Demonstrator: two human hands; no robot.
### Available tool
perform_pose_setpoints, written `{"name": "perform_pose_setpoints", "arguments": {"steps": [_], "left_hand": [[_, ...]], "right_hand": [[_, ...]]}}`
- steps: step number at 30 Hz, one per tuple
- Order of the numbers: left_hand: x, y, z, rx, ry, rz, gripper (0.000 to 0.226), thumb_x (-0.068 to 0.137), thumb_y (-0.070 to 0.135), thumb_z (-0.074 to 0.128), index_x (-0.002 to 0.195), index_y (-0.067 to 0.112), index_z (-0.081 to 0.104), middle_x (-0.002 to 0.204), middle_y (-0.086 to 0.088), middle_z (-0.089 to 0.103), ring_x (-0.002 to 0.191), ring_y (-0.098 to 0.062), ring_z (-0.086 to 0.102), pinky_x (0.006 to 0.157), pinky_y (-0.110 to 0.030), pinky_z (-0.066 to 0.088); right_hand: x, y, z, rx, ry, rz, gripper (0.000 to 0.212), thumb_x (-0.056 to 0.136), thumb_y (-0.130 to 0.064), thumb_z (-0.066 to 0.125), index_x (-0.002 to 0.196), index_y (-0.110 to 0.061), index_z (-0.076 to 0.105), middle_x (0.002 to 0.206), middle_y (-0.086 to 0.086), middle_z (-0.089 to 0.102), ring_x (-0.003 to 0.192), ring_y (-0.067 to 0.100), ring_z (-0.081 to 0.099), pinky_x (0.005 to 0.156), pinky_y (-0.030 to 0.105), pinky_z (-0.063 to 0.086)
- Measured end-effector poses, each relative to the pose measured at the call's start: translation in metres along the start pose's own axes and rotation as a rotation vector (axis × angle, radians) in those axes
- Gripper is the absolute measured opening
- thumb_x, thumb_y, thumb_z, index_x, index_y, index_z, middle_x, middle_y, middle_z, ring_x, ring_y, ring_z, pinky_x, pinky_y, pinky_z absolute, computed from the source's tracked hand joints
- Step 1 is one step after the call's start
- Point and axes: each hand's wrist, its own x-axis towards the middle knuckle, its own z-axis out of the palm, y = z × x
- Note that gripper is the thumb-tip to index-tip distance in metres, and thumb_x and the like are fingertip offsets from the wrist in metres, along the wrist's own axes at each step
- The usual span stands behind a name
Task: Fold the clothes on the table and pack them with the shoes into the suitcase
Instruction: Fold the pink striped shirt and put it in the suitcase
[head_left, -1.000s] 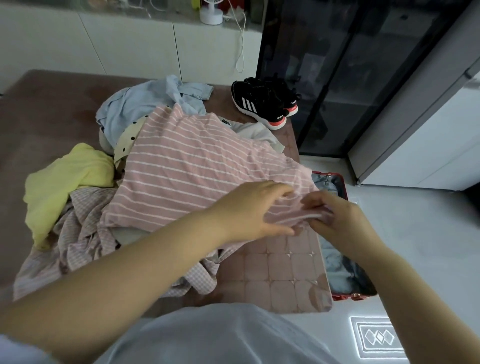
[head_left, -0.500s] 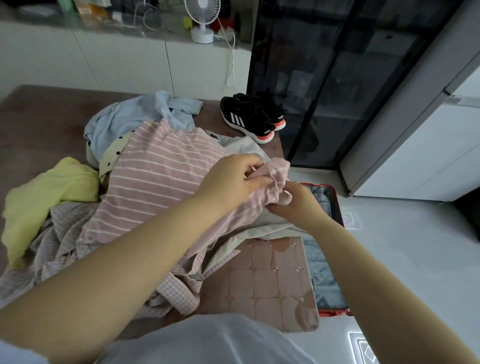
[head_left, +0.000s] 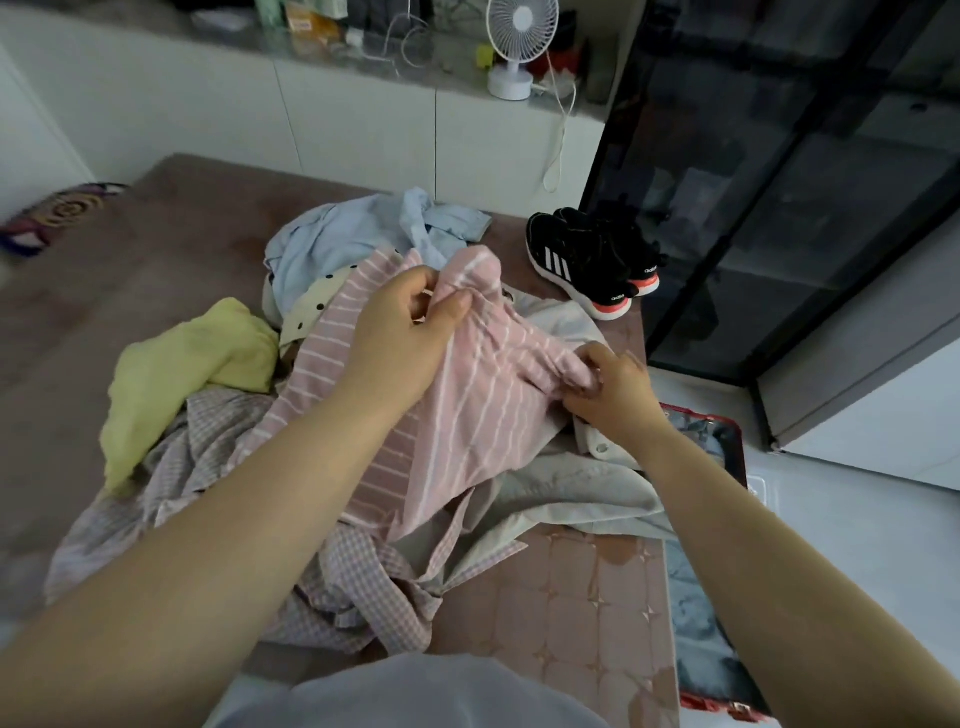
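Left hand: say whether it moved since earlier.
Yes. The left hand, gripping the striped pink shirt, has moved away from the person, nearer the black shoes.

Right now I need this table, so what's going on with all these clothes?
A person is handling the striped top: the left hand pinches its upper edge, the right hand grips its right side. The other clothes lie unfolded on the table, the shoes sit at its far corner, and the suitcase lies open on the floor beside it.
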Motion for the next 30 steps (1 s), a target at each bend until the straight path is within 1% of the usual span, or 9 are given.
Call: {"name": "perform_pose_setpoints", "arguments": {"steps": [5, 9, 14, 17, 19, 22, 24, 27, 30], "left_hand": [[0.001, -0.003, -0.024, -0.091, 0.137, -0.046, 0.014, 0.090, 0.025, 0.057, 0.094, 0.013, 0.064, 0.086, -0.002, 0.068, 0.080, -0.015, 0.063, 0.074, -0.033, 0.050], [-0.007, -0.022, -0.043, -0.197, 0.245, -0.125, 0.017, 0.091, 0.022, 0.056, 0.076, 0.030, 0.060, 0.063, 0.019, 0.060, 0.062, 0.004, 0.054, 0.060, -0.012, 0.041], [-0.025, -0.058, -0.075, -0.419, 0.514, -0.360, 0.018, 0.092, 0.025, 0.055, 0.093, 0.008, 0.060, 0.083, -0.006, 0.056, 0.073, -0.019, 0.051, 0.067, -0.032, 0.043], [-0.040, -0.095, -0.097, -0.455, 0.568, -0.491, 0.013, 0.092, 0.029, 0.054, 0.086, 0.020, 0.062, 0.083, -0.001, 0.062, 0.079, -0.020, 0.058, 0.077, -0.041, 0.049], [-0.048, -0.122, -0.110, -0.435, 0.536, -0.561, 0.011, 0.095, 0.026, 0.050, 0.097, 0.020, 0.060, 0.096, -0.002, 0.064, 0.090, -0.023, 0.062, 0.082, -0.044, 0.052], [-0.060, -0.161, -0.124, -0.290, 0.372, -0.667, 0.016, 0.096, 0.016, 0.047, 0.112, 0.012, 0.051, 0.106, -0.012, 0.062, 0.088, -0.025, 0.062, 0.073, -0.038, 0.052], [-0.066, -0.183, -0.134, -0.070, 0.232, -0.714, 0.016, 0.093, 0.022, 0.052, 0.106, 0.013, 0.047, 0.095, -0.017, 0.062, 0.077, -0.030, 0.063, 0.068, -0.042, 0.053], [-0.070, -0.192, -0.146, 0.278, 0.083, -0.644, 0.027, 0.084, 0.034, 0.055, 0.106, 0.020, 0.049, 0.091, -0.005, 0.061, 0.085, -0.032, 0.062, 0.071, -0.039, 0.049], [-0.069, -0.181, -0.147, 0.527, 0.172, -0.376, 0.037, 0.084, 0.024, 0.060, 0.119, 0.016, 0.049, 0.110, -0.010, 0.055, 0.100, -0.033, 0.052, 0.076, -0.040, 0.042]], "right_hand": [[0.023, 0.012, 0.000, -0.037, 0.065, -0.003, 0.007, 0.071, -0.012, 0.073, 0.075, -0.010, 0.068, 0.066, 0.003, 0.060, 0.070, 0.028, 0.057, 0.089, 0.049, 0.043], [0.063, -0.010, -0.041, 0.018, 0.018, 0.033, 0.022, 0.071, -0.007, 0.071, 0.092, -0.013, 0.072, 0.079, 0.005, 0.067, 0.084, 0.030, 0.062, 0.086, 0.040, 0.048], [0.141, -0.079, -0.061, -0.357, -0.012, -0.309, 0.017, 0.078, -0.016, 0.058, 0.085, -0.011, 0.072, 0.088, 0.011, 0.072, 0.092, 0.032, 0.064, 0.111, 0.049, 0.023], [0.175, -0.132, -0.028, -0.526, 0.006, -0.410, 0.019, 0.084, -0.013, 0.050, 0.085, -0.014, 0.069, 0.092, 0.008, 0.070, 0.101, 0.029, 0.058, 0.114, 0.043, 0.005], [0.183, -0.163, 0.008, -0.611, 0.015, -0.439, 0.023, 0.088, -0.011, 0.046, 0.095, -0.019, 0.067, 0.100, 0.008, 0.067, 0.110, 0.029, 0.052, 0.115, 0.044, 0.000], [0.179, -0.185, 0.062, -0.662, -0.046, -0.424, 0.047, 0.090, -0.012, 0.050, 0.135, -0.020, 0.042, 0.135, 0.008, 0.046, 0.130, 0.030, 0.034, 0.115, 0.047, -0.005], [0.167, -0.182, 0.083, -0.645, -0.086, -0.403, 0.062, 0.088, -0.014, 0.053, 0.144, -0.019, 0.026, 0.145, 0.007, 0.031, 0.136, 0.031, 0.025, 0.116, 0.047, -0.004], [0.141, -0.163, 0.087, -0.541, -0.121, -0.364, 0.059, 0.086, -0.017, 0.054, 0.141, -0.019, 0.031, 0.143, 0.007, 0.032, 0.136, 0.030, 0.025, 0.116, 0.043, -0.004], [0.111, -0.133, 0.074, -0.426, -0.114, -0.252, 0.047, 0.086, -0.022, 0.057, 0.130, -0.017, 0.046, 0.134, 0.009, 0.042, 0.129, 0.032, 0.034, 0.116, 0.042, 0.004]]}}
